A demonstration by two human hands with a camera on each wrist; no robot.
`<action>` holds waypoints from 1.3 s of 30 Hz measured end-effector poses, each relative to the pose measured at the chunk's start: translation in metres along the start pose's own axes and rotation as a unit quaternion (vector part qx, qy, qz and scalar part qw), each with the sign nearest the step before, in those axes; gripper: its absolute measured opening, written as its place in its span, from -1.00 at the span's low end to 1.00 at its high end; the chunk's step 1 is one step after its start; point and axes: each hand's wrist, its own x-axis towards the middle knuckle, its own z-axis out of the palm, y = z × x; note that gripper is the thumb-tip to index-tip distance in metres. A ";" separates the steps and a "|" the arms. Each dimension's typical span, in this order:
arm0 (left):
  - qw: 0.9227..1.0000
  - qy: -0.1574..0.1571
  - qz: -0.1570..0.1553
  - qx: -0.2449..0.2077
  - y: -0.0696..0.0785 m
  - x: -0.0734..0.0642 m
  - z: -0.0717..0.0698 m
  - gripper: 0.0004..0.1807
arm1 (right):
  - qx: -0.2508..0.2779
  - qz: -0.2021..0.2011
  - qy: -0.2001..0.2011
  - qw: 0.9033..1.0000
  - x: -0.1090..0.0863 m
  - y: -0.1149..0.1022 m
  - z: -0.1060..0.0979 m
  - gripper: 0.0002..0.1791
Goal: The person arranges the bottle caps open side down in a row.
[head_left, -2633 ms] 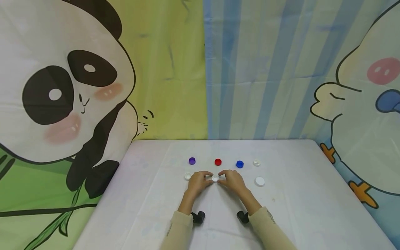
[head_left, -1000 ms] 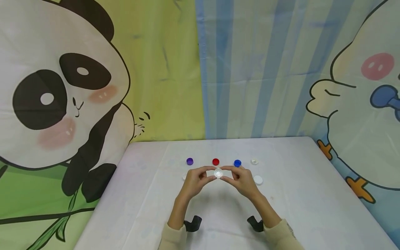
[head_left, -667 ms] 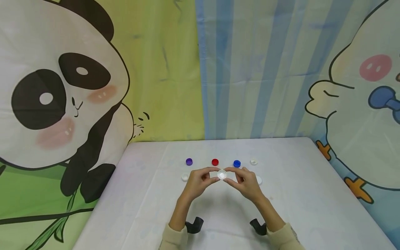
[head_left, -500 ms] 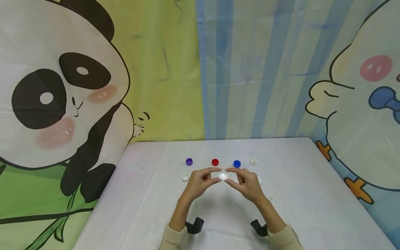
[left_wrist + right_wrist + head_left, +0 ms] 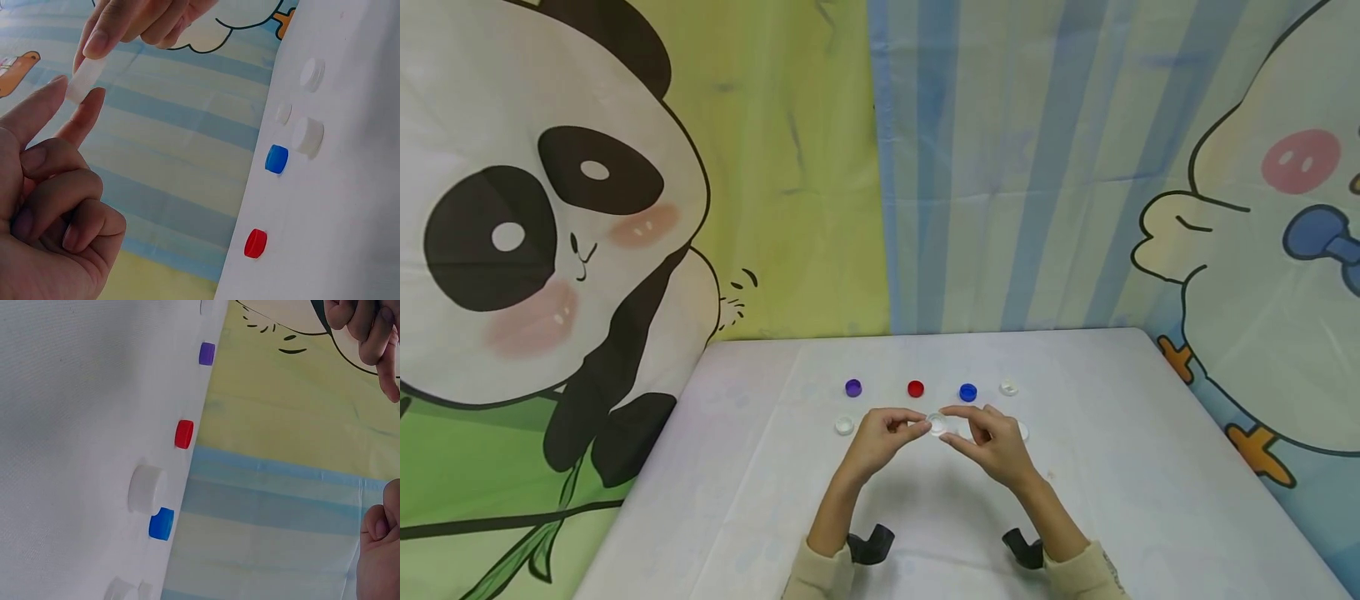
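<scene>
Purple plastic cap (image 5: 853, 388) left of red cap (image 5: 915, 389); pale round disc (image 5: 844, 426) nearer, also left. Left hand (image 5: 878, 440), thumb and index almost together, pinches fine-ribbed white cap (image 5: 936, 425), raised just right of red cap, near side. Blue cap (image 5: 967, 392) right of red cap. Right hand (image 5: 997, 446), wider span, grips opposite edge, hiding much of broad white lid (image 5: 1023, 431) from me. Left pinch narrower than before.

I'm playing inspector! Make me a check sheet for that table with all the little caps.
Surface: white tabletop, with faint crease lines.
Job's things: white cap, held up above the tabletop.
Clutter: purple cap, red cap, blue cap, plus whitish caps.
Hands: left hand and right hand, both with fingertips on the white cap.
Cables: nothing seen.
Surroundings: panda picture and striped sheet beyond the tabletop.
</scene>
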 end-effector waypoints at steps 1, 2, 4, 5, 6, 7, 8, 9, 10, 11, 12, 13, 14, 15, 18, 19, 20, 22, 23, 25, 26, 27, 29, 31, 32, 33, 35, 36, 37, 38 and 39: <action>1.000 0.000 -0.002 -0.002 0.000 0.000 0.000 -0.69 | 0.000 0.000 0.000 1.000 0.000 -0.001 0.000 -0.61; 1.000 0.000 -0.002 -0.004 -0.001 0.000 0.000 -0.69 | 0.000 -0.001 0.000 1.000 0.000 -0.001 0.000 -0.60; 1.000 0.000 -0.005 -0.006 0.000 0.000 0.001 -0.69 | 0.001 -0.006 0.002 1.000 -0.001 0.000 0.001 -0.60; 1.000 -0.001 -0.005 -0.008 0.000 -0.001 0.001 -0.69 | 0.000 -0.006 0.003 1.000 -0.001 -0.001 0.001 -0.60; 1.000 0.000 -0.006 -0.010 0.000 -0.001 0.001 -0.69 | 0.001 -0.007 0.003 1.000 -0.001 -0.001 0.001 -0.60; 1.000 0.001 -0.006 -0.012 0.001 -0.001 0.001 -0.69 | 0.001 -0.007 0.003 1.000 -0.001 -0.001 0.001 -0.60; 1.000 0.002 -0.005 -0.014 0.001 -0.001 0.001 -0.69 | 0.002 -0.008 0.003 1.000 -0.001 0.000 0.001 -0.60; 1.000 0.004 -0.005 -0.015 0.001 -0.001 0.002 -0.69 | 0.002 -0.009 0.003 1.000 -0.001 0.000 0.001 -0.60; 1.000 0.008 -0.004 -0.012 0.001 -0.001 0.002 -0.69 | 0.003 -0.007 0.000 1.000 -0.001 0.001 0.002 -0.60; 1.000 0.012 -0.002 -0.010 0.001 -0.001 0.002 -0.69 | 0.006 -0.006 -0.002 1.000 -0.002 0.002 0.002 -0.59; 1.000 0.017 0.002 -0.005 0.000 -0.001 0.003 -0.69 | 0.011 -0.005 -0.005 1.000 -0.003 0.003 0.002 -0.58; 1.000 0.023 0.010 0.001 0.000 -0.001 0.003 -0.70 | 0.015 0.001 -0.010 1.000 -0.005 0.006 0.003 -0.57; 0.999 0.031 0.019 0.012 -0.001 -0.001 0.003 -0.70 | 0.016 0.008 -0.016 1.000 -0.007 0.010 0.004 -0.56; 0.998 0.041 0.033 0.024 -0.001 -0.001 0.004 -0.70 | 0.019 0.020 -0.025 0.999 -0.009 0.013 0.006 -0.55; 0.991 0.074 0.092 0.065 -0.001 -0.001 0.005 -0.72 | 0.032 0.085 -0.054 0.994 -0.017 0.024 0.009 -0.57; 0.985 0.088 0.118 0.086 -0.001 -0.001 0.006 -0.74 | 0.037 0.119 -0.065 0.990 -0.019 0.027 0.010 -0.60; 0.978 0.103 0.146 0.110 -0.001 -0.001 0.006 -0.74 | 0.046 0.153 -0.075 0.984 -0.020 0.028 0.010 -0.64; 0.956 0.130 0.203 0.164 0.000 -0.002 0.007 -0.76 | 0.070 0.215 -0.090 0.970 -0.018 0.025 0.008 -0.73; 0.943 0.143 0.231 0.194 0.000 -0.002 0.007 -0.76 | 0.084 0.239 -0.096 0.963 -0.016 0.021 0.006 -0.75; 0.908 0.167 0.291 0.250 0.000 -0.002 0.007 -0.77 | 0.107 0.275 -0.103 0.950 -0.010 0.012 0.002 -0.75; 0.891 0.176 0.316 0.273 0.001 -0.003 0.007 -0.76 | 0.116 0.284 -0.106 0.946 -0.007 0.007 0.000 -0.74; 0.876 0.182 0.339 0.291 0.001 -0.003 0.006 -0.76 | 0.126 0.287 -0.110 0.943 -0.005 0.003 -0.003 -0.73; 0.850 0.189 0.377 0.317 0.003 -0.003 0.005 -0.76 | 0.145 0.291 -0.113 0.939 -0.002 -0.001 -0.006 -0.73; 0.833 0.191 0.402 0.329 0.004 -0.004 0.005 -0.77 | 0.162 0.289 -0.116 0.936 -0.001 -0.001 -0.007 -0.73; 0.828 0.190 0.410 0.331 0.005 -0.004 0.005 -0.77 | 0.173 0.288 -0.120 0.934 -0.001 -0.001 -0.008 -0.72; 0.825 0.188 0.417 0.332 0.006 -0.004 0.005 -0.77 | 0.183 0.287 -0.123 0.932 -0.002 -0.001 -0.008 -0.73; 0.821 0.184 0.426 0.332 0.006 -0.005 0.005 -0.77 | 0.198 0.287 -0.127 0.929 -0.002 -0.001 -0.009 -0.73; 0.820 0.182 0.428 0.332 0.006 -0.005 0.005 -0.78 | 0.203 0.287 -0.129 0.927 -0.003 0.000 -0.009 -0.73; 0.820 0.180 0.430 0.331 0.006 -0.006 0.005 -0.78 | 0.208 0.288 -0.131 0.926 -0.003 0.000 -0.009 -0.73; 0.820 0.179 0.431 0.331 0.006 -0.006 0.006 -0.77 | 0.212 0.289 -0.132 0.924 -0.004 0.000 -0.009 -0.74; 0.820 0.178 0.432 0.331 0.006 -0.007 0.006 -0.77 | 0.214 0.290 -0.132 0.923 -0.004 0.000 -0.009 -0.74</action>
